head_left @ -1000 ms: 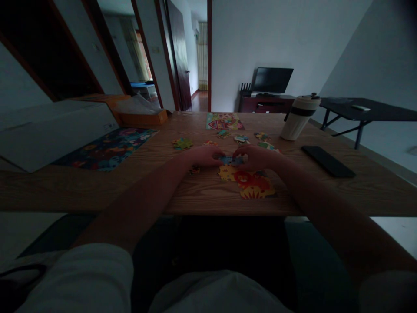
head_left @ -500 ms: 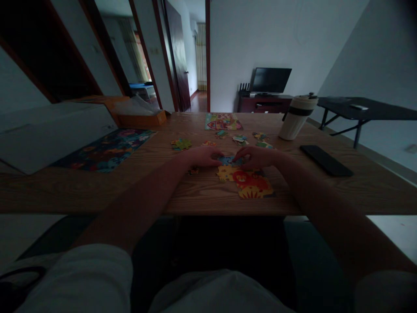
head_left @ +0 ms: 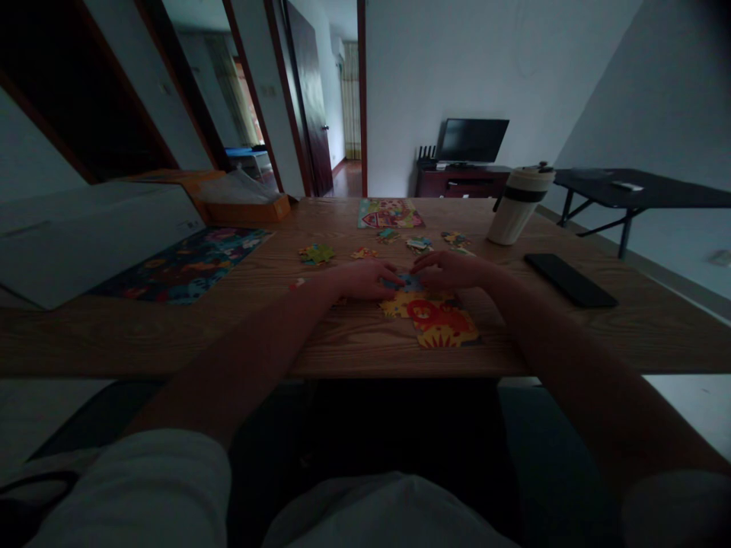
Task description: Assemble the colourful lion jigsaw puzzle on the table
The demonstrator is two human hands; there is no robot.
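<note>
A partly joined jigsaw puzzle [head_left: 442, 323] lies flat near the table's front edge, yellow and red with lion-like faces. Along its far side are blue puzzle pieces [head_left: 407, 282], partly covered by my fingers. My left hand [head_left: 365, 279] rests at their left side, fingers stretched and apart, fingertips on or just over the blue. From the right, my right hand [head_left: 448, 270] reaches over the same pieces with its fingers extended and slightly bent; its thumb is hidden. Neither hand visibly lifts a piece.
Loose piece piles lie beyond my hands: a green-yellow pile [head_left: 317, 253], an orange pile [head_left: 364, 253] and several others. Further back is a picture card [head_left: 391, 213]. A tumbler [head_left: 518, 205] and black phone [head_left: 568, 280] are right; a white box [head_left: 97, 236] and dark floral sheet [head_left: 188, 262] left.
My left hand's fingers have spread and shifted slightly over the blue pieces. My right hand has moved slightly up and its fingers have straightened from a pinch. The joined puzzle stays in place.
</note>
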